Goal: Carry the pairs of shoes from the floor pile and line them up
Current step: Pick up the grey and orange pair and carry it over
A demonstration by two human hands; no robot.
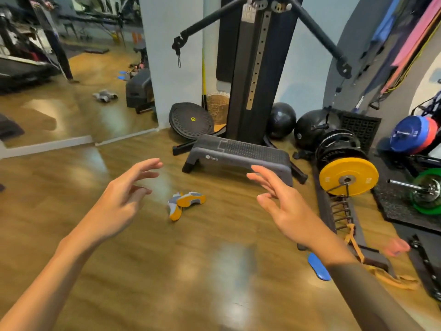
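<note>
Two hands are out in front, both bare of any load: the left hand (121, 199) and the right hand (284, 206) hang apart in the air with fingers spread and loosely bent, gripping nothing. Between them, lower on the wooden floor (214, 271), lies one pair of shoes (185, 204), two shoes, grey and white uppers with orange-yellow soles. Both are tipped onto their sides, soles showing. The upper shoe lies with its long axis roughly left to right, the toe end seeming to point right toward the weights; the lower one runs nearly top to bottom in the view, and which end is its toe I cannot tell. Their inner ends touch, making a rough L.

Beyond the shoes stands one grey step platform (238, 156), and behind it one tall black cable machine (250, 68). Two black balls (281, 120) sit against the wall. One yellow weight plate (348, 179) stands on edge at the right, a green one (429, 194) past it. One blue insole (318, 268) lies flat on the floor under the right forearm.
</note>
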